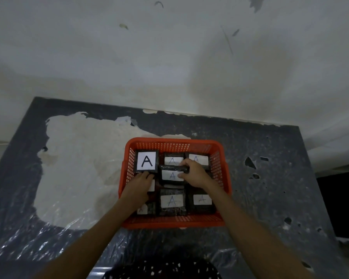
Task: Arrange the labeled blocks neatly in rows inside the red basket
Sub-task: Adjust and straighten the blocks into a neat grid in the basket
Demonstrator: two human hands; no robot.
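Red plastic lattice basket (218, 164): stands on the dark, plastic-covered worktop (270, 188), near its middle. Contents: black rectangular blocks with white paper labels marked "A", laid in rows. Far-left block (147, 161): bold black "A", raised at the basket's far-left corner. Left hand (138, 187): fingers touch that block's near edge; whether they grasp it cannot be told. Centre block (172, 175): sits higher than its neighbours. Right hand (194, 174): fingers closed around the centre block's right end. Near-row block (172, 201): lies flat, untouched.
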